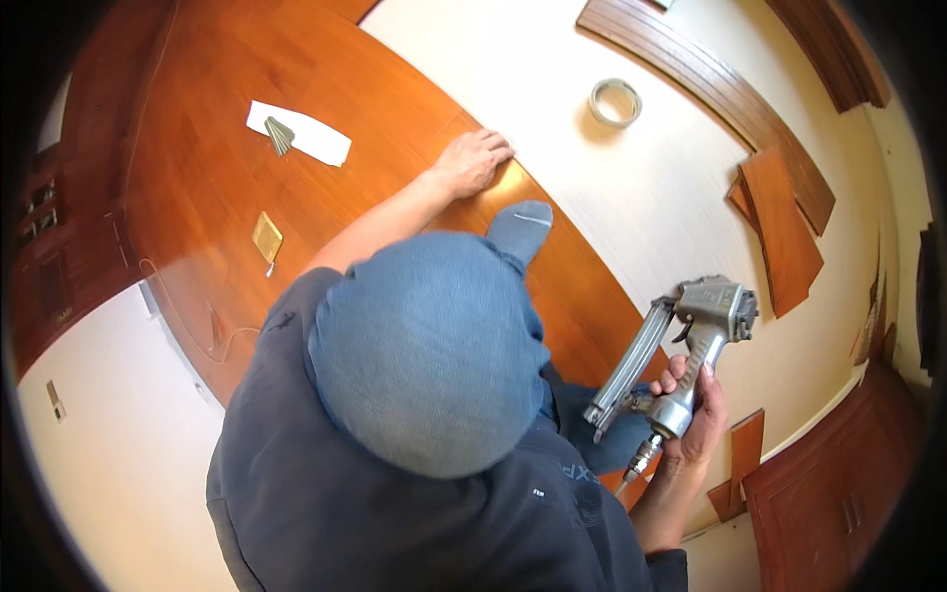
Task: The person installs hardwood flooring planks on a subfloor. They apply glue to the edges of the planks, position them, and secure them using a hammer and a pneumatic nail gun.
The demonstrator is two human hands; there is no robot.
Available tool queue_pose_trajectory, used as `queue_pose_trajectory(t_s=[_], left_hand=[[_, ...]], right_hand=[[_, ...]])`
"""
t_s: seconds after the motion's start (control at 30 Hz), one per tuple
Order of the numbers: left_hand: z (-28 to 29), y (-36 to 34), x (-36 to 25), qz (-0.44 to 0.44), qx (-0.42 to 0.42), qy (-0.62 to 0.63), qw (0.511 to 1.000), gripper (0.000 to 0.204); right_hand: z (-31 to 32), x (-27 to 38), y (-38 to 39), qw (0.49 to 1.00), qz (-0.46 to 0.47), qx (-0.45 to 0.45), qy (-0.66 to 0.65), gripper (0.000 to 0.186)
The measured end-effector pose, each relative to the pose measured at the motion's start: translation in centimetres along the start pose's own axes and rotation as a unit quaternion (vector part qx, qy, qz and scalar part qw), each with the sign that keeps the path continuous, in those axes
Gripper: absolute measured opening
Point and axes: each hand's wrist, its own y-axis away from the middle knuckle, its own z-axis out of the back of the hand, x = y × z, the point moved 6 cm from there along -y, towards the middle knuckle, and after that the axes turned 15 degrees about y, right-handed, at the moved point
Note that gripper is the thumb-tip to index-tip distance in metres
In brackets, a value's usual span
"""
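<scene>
My left hand [473, 163] lies palm down on the edge of the laid reddish-brown floorboards [385, 109], fingers stretched along the edge beside the pale underlay. My right hand [702, 419] is wrapped round the grip of a silver pneumatic nail gun [712, 308], held up off the floor over the underlay. An air fitting [643, 456] hangs at the foot of the grip, and the long magazine points down to the left. Between my hands is my bent knee in blue cloth [429, 355], with a blue-socked foot [520, 229] resting on the boards.
A white sheet [321, 140] with fanned grey strips [280, 136] lies on the boards, near a small yellowish block [266, 238]. On the pale underlay [533, 89] sit a tape roll [616, 103] and loose planks [779, 227]. Dark red cabinets [838, 483] stand at the sides.
</scene>
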Motion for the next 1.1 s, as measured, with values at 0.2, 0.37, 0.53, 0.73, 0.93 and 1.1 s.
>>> queue_pose_trajectory(t_s=[0.2,0.37,0.53,0.73,0.93,1.1], left_hand=[[3.0,-3.4,4.1,0.035,0.133,0.051,0.989,0.024],[5.3,-4.4,12.3,0.151,-0.009,0.121,0.981,0.024],[4.3,-6.4,13.3,0.081,-0.15,0.13,0.977,0.016],[4.6,-7.8,10.9,0.022,-0.187,0.124,0.974,0.009],[5.2,-7.3,11.4,0.016,-0.197,0.142,0.97,0.012],[5.1,-7.9,11.1,0.009,-0.157,0.145,0.977,0.016]], right_hand=[[-1.9,0.0,-3.0,0.997,-0.068,-0.002,0.022,0.027],[-10.9,1.3,-8.3,0.99,-0.105,0.096,-0.019,0.039],[-18.6,1.8,-15.2,0.979,-0.168,0.116,0.006,0.053],[-25.3,0.1,-22.6,0.968,-0.211,0.131,0.026,0.074],[-26.5,-2.2,-25.9,0.966,-0.223,0.128,-0.036,0.069],[-26.3,-3.2,-26.6,0.96,-0.251,0.105,-0.066,0.073]])
